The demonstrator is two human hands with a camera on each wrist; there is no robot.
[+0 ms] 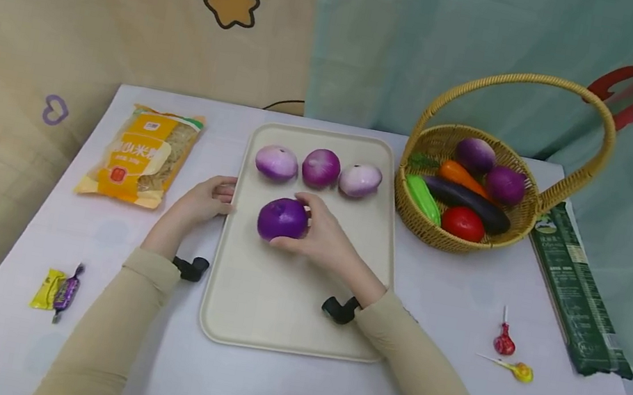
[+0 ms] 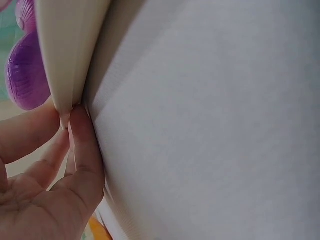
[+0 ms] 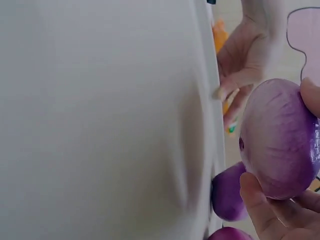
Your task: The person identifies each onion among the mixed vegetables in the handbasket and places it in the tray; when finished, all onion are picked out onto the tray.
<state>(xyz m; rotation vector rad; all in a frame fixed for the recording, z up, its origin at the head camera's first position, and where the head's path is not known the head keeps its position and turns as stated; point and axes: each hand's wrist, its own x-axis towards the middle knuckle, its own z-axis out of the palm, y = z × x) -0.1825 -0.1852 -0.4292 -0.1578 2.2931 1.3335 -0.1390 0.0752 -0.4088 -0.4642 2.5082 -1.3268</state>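
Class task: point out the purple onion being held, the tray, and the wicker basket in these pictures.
purple onion [image 1: 282, 218], head view, on its rounded front.
tray [image 1: 283, 312], head view, on its bare near part.
wicker basket [image 1: 455, 240], head view, on its woven front wall.

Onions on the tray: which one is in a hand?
The darkest purple onion, alone in front of the row of three paler ones, gripped by the right hand.

Four onions [image 1: 284, 218] on the tray [image 1: 286, 298], two lollipops [image 1: 504, 343].
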